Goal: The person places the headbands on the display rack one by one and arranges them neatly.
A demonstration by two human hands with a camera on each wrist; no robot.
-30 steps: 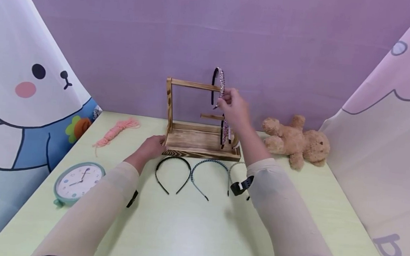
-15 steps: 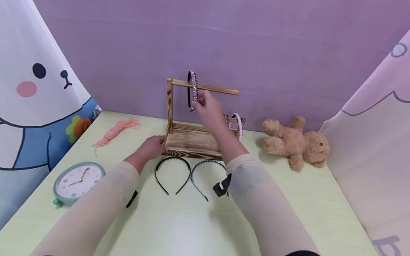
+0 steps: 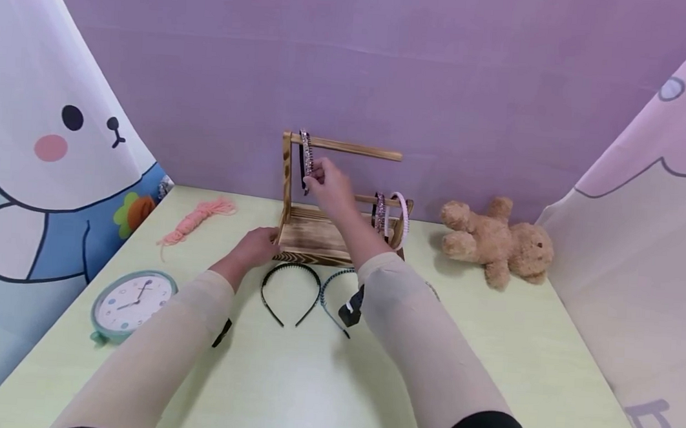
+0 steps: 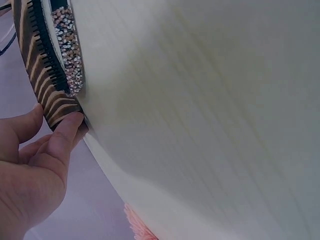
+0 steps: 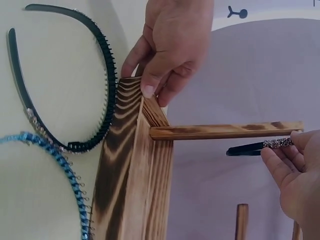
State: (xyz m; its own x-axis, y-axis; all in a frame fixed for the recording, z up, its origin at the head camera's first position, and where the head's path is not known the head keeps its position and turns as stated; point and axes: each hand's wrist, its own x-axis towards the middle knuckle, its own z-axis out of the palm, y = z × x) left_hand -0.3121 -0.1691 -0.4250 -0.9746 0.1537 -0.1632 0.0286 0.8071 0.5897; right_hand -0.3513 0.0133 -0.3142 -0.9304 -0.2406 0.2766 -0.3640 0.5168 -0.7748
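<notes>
R hand [image 3: 334, 189]: fingers pinch sparkly headband [image 3: 306, 154] at L end of rack's [image 3: 310, 231] upper bar [image 3: 355, 148], nr worktop's [image 3: 276, 378] back edge. L hand [image 3: 256, 246]: fingers grip rack's front L corner. Risks: band may drop if released w/o bar under it, or snag L post [image 3: 287, 179], being v. close; rack may shift if L grip slackens. L wrist view shows stones on black headband [image 4: 70, 55]; head view, near-plain dark. R wrist shows held band's dark tips.

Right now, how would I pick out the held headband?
Before the purple backdrop stands a wooden rack. At the left end of its upper bar, the right hand pinches a dark headband with a sparkling outer strip. It's the only headband at that bar.
</notes>
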